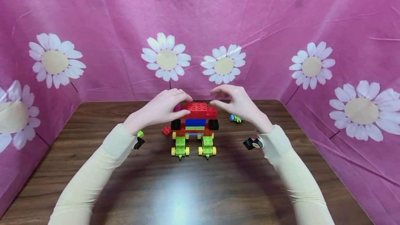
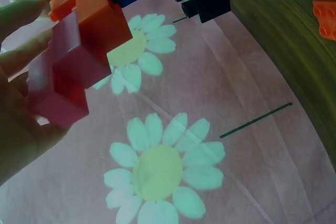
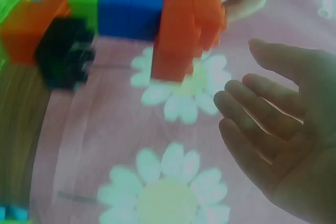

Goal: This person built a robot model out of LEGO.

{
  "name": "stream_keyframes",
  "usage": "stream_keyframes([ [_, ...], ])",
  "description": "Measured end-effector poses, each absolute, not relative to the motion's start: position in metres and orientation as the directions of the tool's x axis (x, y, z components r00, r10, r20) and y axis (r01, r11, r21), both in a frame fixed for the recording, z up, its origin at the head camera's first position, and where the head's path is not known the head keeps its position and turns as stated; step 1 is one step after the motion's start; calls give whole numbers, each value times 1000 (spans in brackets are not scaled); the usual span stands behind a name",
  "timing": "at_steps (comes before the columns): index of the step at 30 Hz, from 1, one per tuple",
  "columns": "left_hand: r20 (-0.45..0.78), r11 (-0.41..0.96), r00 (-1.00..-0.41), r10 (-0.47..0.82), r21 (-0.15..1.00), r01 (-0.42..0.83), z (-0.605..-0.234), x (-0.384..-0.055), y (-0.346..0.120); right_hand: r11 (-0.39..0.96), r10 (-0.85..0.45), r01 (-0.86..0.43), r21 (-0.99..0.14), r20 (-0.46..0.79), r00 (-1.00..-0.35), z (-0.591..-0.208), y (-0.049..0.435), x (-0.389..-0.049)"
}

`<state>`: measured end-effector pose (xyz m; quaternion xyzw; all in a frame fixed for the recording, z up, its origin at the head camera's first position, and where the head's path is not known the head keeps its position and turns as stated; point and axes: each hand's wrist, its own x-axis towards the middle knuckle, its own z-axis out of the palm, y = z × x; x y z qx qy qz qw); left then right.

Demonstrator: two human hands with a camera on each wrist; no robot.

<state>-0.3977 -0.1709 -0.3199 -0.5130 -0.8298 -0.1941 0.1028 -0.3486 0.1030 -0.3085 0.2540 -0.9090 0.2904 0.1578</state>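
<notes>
A toy-brick build stands on the table, with red bricks (image 1: pixel 197 107) along its top, a blue brick (image 1: pixel 195 123) below and a black brick (image 1: pixel 214 124) jutting from each side. My left hand (image 1: pixel 159 107) is at its upper left and grips pink bricks (image 2: pixel 71 61) at the end of the red row. Part of that grip is hidden behind the bricks. To the right of the top, my right hand (image 1: pixel 235 101) is raised with loosely bent, spread fingers. In the right wrist view a gap separates the right hand (image 3: pixel 278 124) from the red bricks (image 3: pixel 176 40).
Green wheeled bases (image 1: pixel 180 141) with yellow wheels carry the build. Around it on the wooden table (image 1: pixel 218 190) lie a loose red brick (image 1: pixel 167 131), a blue-and-green piece (image 1: pixel 235 118) and dark pieces (image 1: pixel 249 144) near both wrists. Pink flowered cloth (image 1: pixel 200 9) surrounds the table.
</notes>
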Motion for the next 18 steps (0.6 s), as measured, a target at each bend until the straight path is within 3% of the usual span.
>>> stream_keyframes([
  [18, 345, 459, -513, 786, 232, 858, -325, -399, -157, 868, -177, -280, -410, 272, -946, -386, 211, -324],
])
